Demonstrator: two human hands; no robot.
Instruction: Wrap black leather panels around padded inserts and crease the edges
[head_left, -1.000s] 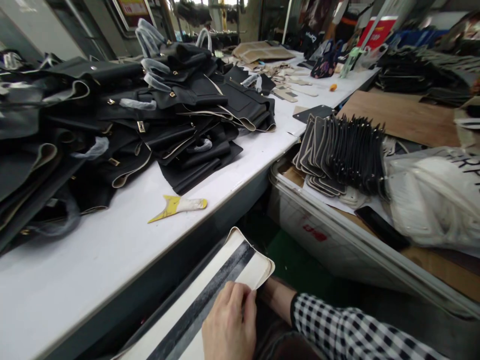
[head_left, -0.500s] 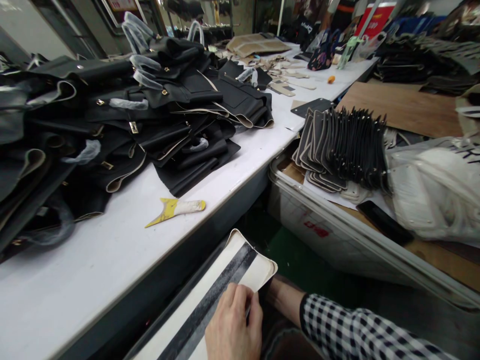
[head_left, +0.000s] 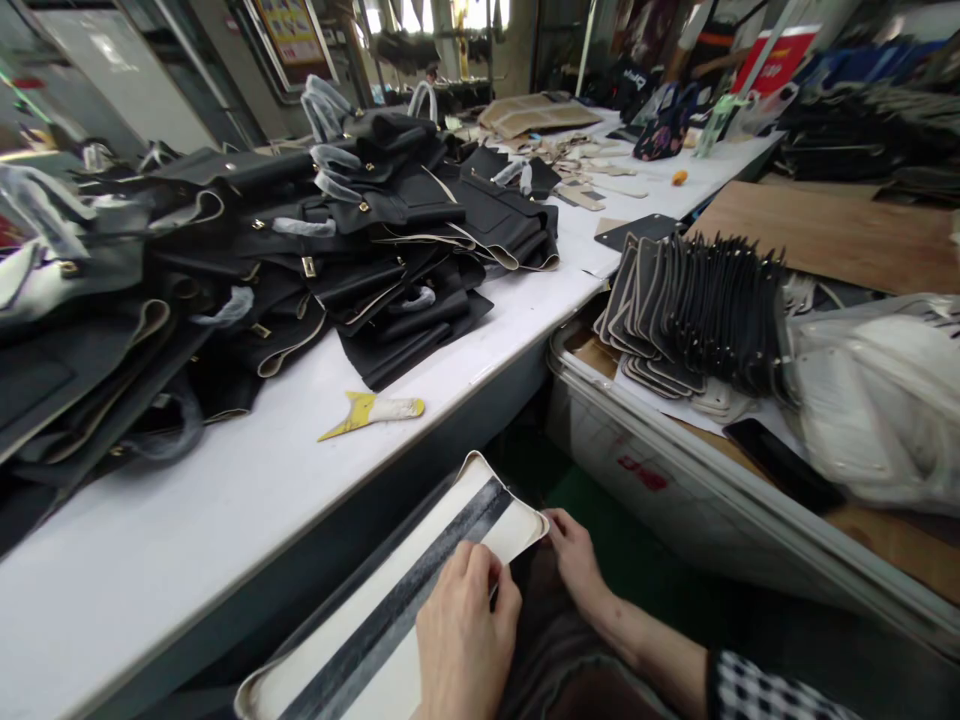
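A long cream panel [head_left: 390,620] with a dark grey stripe down its middle lies across my lap at the bottom of the view, below the table edge. My left hand [head_left: 461,635] is closed on the panel's right edge near its far end, thumb on top. To the right of it, my right hand [head_left: 576,558] pinches the panel's curled far corner with its fingertips. A checked sleeve [head_left: 757,690] covers that forearm lower down.
A white table [head_left: 187,540] carries a big heap of black bag parts [head_left: 300,250] and a yellow-and-white scraper [head_left: 371,412]. To the right, a row of dark pieces [head_left: 690,315] stands on a crate, beside a black phone [head_left: 780,462] and a plastic bag [head_left: 877,400].
My right hand has come out from under the panel and taken hold of its far corner. My left hand stays on the edge. The view has shifted a little.
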